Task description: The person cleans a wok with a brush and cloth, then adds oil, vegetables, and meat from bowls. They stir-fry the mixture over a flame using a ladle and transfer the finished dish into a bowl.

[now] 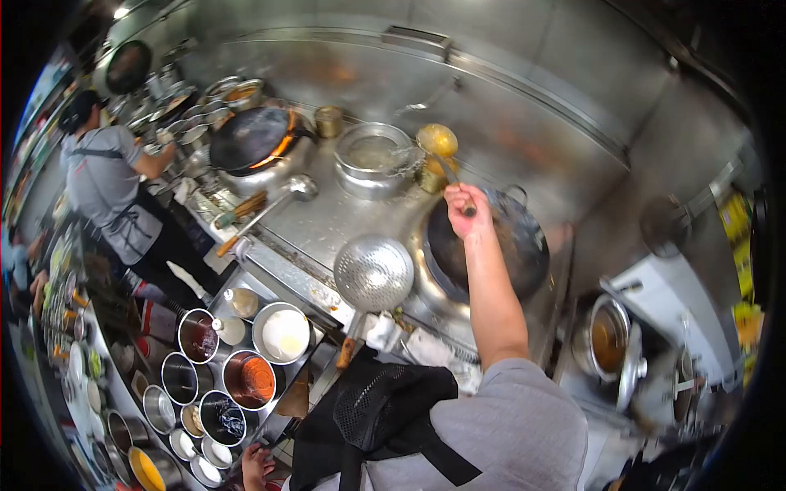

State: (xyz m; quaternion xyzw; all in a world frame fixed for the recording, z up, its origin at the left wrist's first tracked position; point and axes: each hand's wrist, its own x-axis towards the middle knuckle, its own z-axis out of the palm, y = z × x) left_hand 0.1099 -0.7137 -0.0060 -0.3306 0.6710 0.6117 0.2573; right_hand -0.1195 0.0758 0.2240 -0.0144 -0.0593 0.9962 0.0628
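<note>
The ladle (437,141) shows golden yellow in its bowl, with brown at the handle's end. The right wok (530,258) is black, as is the left wok (248,137), whose far right edge glows orange. Silver grey covers the tabletop (315,214); the strainer (373,272) is silver too, patterned with round holes, its handle orange-brown. The wearer's shirt (524,421) is plain grey and the apron (327,446) black, part of it in a fine mesh pattern. At far left, a co-worker's shirt (102,182) is also grey, the cap (79,110) black. Among the near-left containers, one holds orange-red sauce (250,380), another a white substance (286,331), another something yellow (147,470). Bright yellow sheets (741,254) stand at far right.
</note>
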